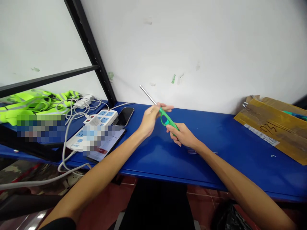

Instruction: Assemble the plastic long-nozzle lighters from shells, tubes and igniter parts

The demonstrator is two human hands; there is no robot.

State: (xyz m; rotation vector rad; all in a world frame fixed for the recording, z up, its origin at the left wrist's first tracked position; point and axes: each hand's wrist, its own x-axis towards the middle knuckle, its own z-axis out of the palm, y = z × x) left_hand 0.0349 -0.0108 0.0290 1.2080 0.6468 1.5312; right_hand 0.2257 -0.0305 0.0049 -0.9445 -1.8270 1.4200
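Note:
A green long-necked gas lighter is held above the blue shelf, its silver metal tube slanting up and to the left. My right hand wraps around the lower end of its handle, close to the trigger. Where the metal tube meets the green body, my left hand has it between thumb and fingers, some of the fingers stretched out behind. No flame shows at the tip. Partly behind my right forearm, a small dark item lies on the shelf, too hidden to identify.
At left, a white power strip with cables lies beside two phones, one dark, one lit. Neon yellow reflective straps are piled beyond a black metal post. An opened cardboard box sits at right on the blue shelf.

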